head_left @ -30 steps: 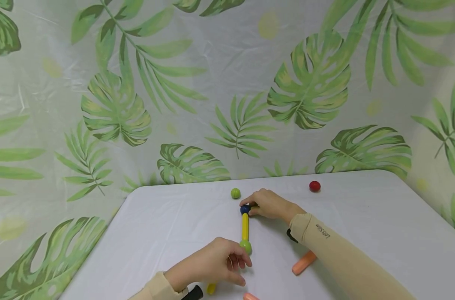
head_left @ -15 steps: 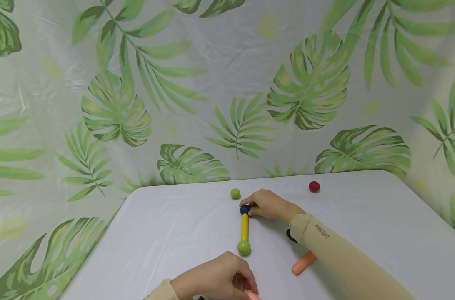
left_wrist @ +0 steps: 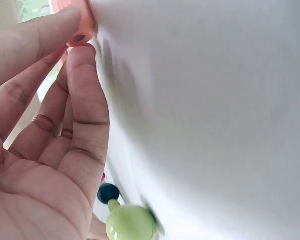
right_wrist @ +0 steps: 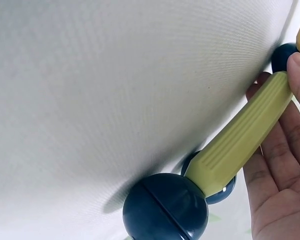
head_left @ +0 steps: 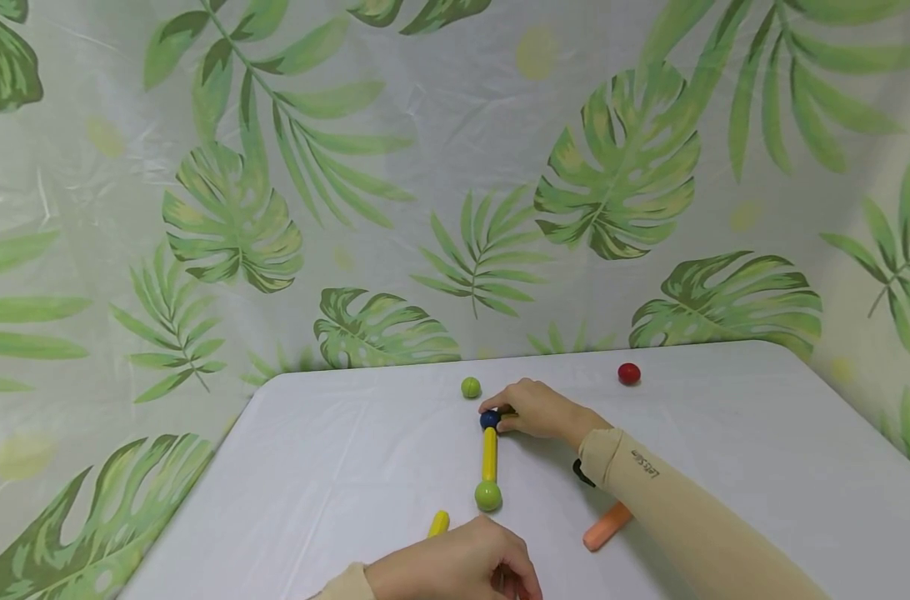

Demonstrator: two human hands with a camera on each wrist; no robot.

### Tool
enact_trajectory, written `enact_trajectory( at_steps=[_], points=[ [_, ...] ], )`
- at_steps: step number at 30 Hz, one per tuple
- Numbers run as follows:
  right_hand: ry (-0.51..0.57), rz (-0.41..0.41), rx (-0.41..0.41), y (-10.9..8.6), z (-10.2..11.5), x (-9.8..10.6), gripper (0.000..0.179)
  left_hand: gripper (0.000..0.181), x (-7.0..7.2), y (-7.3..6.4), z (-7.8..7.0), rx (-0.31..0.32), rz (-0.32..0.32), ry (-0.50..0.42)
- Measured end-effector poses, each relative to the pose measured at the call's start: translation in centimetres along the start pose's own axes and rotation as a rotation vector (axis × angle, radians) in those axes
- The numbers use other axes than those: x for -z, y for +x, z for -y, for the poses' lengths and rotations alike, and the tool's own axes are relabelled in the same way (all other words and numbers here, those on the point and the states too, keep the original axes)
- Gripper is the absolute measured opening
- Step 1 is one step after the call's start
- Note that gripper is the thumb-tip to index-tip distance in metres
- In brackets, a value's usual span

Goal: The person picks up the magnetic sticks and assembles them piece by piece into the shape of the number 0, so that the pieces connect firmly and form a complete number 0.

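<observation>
My left hand (head_left: 466,562) is at the bottom of the head view. In the left wrist view its thumb and fingertips pinch an orange magnetic rod (left_wrist: 88,26), close to the white cloth. Farther away, my right hand (head_left: 541,408) grips a dark blue ball (head_left: 489,419) between thumb and fingers. From this ball a yellow rod (head_left: 489,454) runs toward me to a light green ball (head_left: 488,497). A second yellow-green rod (right_wrist: 240,132), mostly under the right hand in the head view, joins the gripped ball to another blue ball (right_wrist: 165,207).
A small green ball (head_left: 471,387) and a red ball (head_left: 629,373) lie toward the table's far edge. Another orange rod (head_left: 607,527) lies beside the right forearm, partly covered by it. A loose yellow rod (head_left: 439,523) shows behind the left hand. A leaf-patterned sheet (head_left: 380,208) hangs behind the table.
My left hand has moved down and right from beside the light green ball and picked up an orange rod near the bottom edge. The right hand stays in place on the blue ball.
</observation>
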State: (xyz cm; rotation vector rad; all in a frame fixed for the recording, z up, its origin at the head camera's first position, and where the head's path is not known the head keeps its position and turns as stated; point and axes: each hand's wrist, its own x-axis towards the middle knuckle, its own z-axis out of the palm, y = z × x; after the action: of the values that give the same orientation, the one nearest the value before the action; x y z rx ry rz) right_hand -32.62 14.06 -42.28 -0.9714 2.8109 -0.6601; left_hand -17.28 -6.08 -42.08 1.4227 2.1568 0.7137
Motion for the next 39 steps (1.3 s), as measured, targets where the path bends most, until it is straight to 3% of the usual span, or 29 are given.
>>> enact_trajectory(
  at_steps=[7, 12, 14, 18, 23, 27, 31, 39],
  points=[
    [-0.012, -0.005, 0.007, -0.1, 0.0, 0.0, 0.036, 0.01, -0.5, 0.9, -0.5, -0.023, 0.013, 0.027],
    [-0.015, -0.001, 0.0, -0.1, 0.0, 0.0, 0.037, 0.013, -0.4, 0.7, -0.6, 0.002, 0.008, 0.013],
    [-0.015, -0.002, 0.001, -0.1, 0.0, -0.1, 0.037, 0.014, -0.1, 0.2, -0.6, 0.018, -0.026, 0.006],
    [-0.019, -0.009, 0.004, 0.0, -0.1, -0.1, 0.036, 0.014, 0.7, -1.0, -0.3, 0.074, -0.16, 0.012],
    [-0.022, -0.011, 0.011, -0.1, -0.1, 0.0, 0.036, 0.015, 1.9, -2.8, 0.6, 0.258, -0.35, -0.032],
    [-0.013, -0.008, 0.016, -0.1, -0.1, 0.0, 0.035, 0.018, 2.4, -4.2, 1.6, 0.371, -0.457, -0.029],
    [-0.011, -0.002, 0.012, -0.2, -0.1, 0.1, 0.036, 0.022, 2.3, -5.1, 2.4, 0.426, -0.507, -0.005],
    [0.028, 0.041, 0.022, -0.2, 0.1, 0.3, 0.038, 0.027, 1.7, -6.2, 3.4, 0.506, -0.539, -0.028]
  ],
)
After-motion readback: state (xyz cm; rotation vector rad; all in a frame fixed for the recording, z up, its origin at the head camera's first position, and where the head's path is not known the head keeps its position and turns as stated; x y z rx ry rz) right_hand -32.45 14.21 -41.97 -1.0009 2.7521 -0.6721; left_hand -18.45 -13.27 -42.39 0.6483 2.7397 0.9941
